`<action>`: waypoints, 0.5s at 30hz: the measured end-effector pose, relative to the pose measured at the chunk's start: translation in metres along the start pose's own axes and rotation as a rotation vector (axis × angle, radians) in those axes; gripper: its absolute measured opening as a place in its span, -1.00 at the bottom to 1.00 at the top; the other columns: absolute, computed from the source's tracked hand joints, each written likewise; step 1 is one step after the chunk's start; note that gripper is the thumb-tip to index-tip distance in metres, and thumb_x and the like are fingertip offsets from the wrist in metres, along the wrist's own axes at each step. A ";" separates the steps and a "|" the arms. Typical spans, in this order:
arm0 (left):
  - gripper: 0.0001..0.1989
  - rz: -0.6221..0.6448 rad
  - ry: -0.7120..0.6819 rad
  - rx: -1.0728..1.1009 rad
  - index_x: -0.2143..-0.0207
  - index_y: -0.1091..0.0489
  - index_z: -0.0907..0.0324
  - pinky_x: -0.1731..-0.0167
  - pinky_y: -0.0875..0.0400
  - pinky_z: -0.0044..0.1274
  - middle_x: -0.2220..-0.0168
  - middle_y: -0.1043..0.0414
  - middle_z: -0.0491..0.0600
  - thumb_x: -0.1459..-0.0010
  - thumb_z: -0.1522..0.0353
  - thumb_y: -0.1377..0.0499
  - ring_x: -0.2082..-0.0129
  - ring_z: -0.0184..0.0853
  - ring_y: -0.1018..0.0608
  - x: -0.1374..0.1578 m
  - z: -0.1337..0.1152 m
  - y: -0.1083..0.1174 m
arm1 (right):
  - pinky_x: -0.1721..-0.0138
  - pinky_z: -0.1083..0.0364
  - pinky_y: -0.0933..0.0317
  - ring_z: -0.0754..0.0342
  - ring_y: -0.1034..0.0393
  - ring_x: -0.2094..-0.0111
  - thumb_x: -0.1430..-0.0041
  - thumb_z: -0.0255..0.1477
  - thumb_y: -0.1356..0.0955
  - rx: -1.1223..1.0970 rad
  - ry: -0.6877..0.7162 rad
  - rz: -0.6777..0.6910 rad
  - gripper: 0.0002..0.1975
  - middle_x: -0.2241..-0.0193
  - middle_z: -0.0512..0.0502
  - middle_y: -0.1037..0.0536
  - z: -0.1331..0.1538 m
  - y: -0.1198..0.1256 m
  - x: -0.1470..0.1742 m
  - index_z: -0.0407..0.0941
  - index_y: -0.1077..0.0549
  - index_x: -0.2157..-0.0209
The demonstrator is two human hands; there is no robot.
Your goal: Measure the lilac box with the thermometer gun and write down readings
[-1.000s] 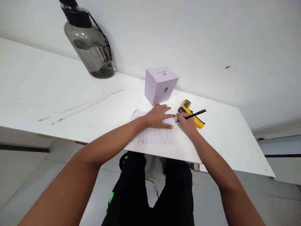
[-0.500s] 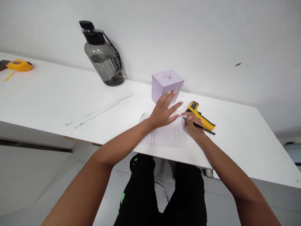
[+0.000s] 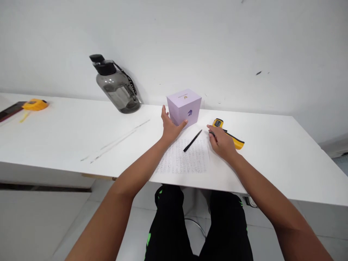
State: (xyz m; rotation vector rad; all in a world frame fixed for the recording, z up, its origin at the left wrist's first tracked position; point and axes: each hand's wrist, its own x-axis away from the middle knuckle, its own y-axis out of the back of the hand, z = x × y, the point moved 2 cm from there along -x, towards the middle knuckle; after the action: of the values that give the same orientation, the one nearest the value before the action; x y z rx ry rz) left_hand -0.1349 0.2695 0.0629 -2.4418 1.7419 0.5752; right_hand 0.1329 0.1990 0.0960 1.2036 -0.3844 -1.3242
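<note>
White desk [image 3: 54,134], left hand [image 3: 170,125] open against lilac box [image 3: 184,107]; right hand [image 3: 221,139] empty, half-curled beside yellow thermometer [image 3: 235,140], pen [image 3: 192,140] on paper [image 3: 183,161]

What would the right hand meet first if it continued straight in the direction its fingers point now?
Probably the yellow handheld device. The right hand already rests beside its body, fingers aimed toward its display end; whether they touch it is unclear.

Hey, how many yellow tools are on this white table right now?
2. A yellow infrared thermometer gun lies by the right hand, partly hidden behind it. A yellow tape measure sits at the table's far left end.
</note>
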 end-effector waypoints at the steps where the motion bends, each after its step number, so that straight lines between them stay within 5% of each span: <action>1: 0.43 0.028 0.043 0.042 -0.62 0.14 -0.20 -0.61 -0.20 0.13 -0.70 0.13 0.25 0.08 -0.10 -0.65 -0.68 0.26 -0.15 -0.002 0.002 -0.001 | 0.01 -0.17 -0.57 -0.27 -0.63 -0.11 -0.55 -0.32 -0.17 0.061 -0.012 -0.002 -0.45 -0.22 -0.41 -0.68 0.000 0.006 -0.001 -0.12 -0.52 -0.38; 4: 0.30 0.071 0.096 0.109 -0.54 -0.04 -0.17 -0.51 -0.41 0.08 -0.58 -0.15 0.25 0.11 -0.04 -0.67 -0.57 0.22 -0.36 -0.007 0.002 0.000 | -0.24 -0.35 -0.46 -0.42 -0.51 -0.32 -0.54 -0.24 -0.22 0.241 -0.152 0.021 -0.42 -0.39 -0.49 -0.56 -0.004 0.022 -0.005 -0.16 -0.51 -0.40; 9: 0.03 0.020 0.060 0.041 -0.34 -0.32 -0.04 -0.43 -0.50 0.01 -0.39 -0.40 0.20 0.10 0.02 -0.67 -0.46 0.16 -0.45 -0.009 -0.008 0.004 | -0.56 -0.52 -0.03 -0.52 -0.20 -0.57 -0.52 0.06 -0.23 0.322 -0.428 0.213 -0.15 -0.52 -0.54 -0.39 -0.017 0.032 -0.005 -0.23 -0.29 -0.56; 13: -0.08 -0.084 0.064 0.049 -0.27 -0.36 -0.02 -0.44 -0.50 -0.05 -0.35 -0.44 0.18 0.06 0.03 -0.65 -0.41 0.10 -0.50 -0.010 -0.011 0.006 | -0.60 -0.59 0.17 -0.59 0.17 -0.69 -0.39 0.33 -0.22 0.314 -0.450 0.284 0.07 -0.65 -0.56 -0.13 -0.026 0.027 -0.002 -0.21 -0.26 -0.56; 15: -0.10 -0.130 0.079 0.086 -0.24 -0.36 0.00 -0.45 -0.49 -0.07 -0.34 -0.45 0.18 0.05 0.00 -0.64 -0.39 0.09 -0.52 -0.012 -0.009 0.005 | -0.59 -0.64 0.23 -0.62 0.20 -0.69 -0.35 0.36 -0.23 0.320 -0.437 0.251 0.07 -0.65 -0.57 -0.13 -0.031 0.023 -0.001 -0.20 -0.32 -0.51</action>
State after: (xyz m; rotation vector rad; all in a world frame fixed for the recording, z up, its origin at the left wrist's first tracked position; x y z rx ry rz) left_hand -0.1411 0.2761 0.0760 -2.5260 1.5834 0.3883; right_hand 0.1689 0.2092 0.1030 1.0721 -1.0610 -1.3303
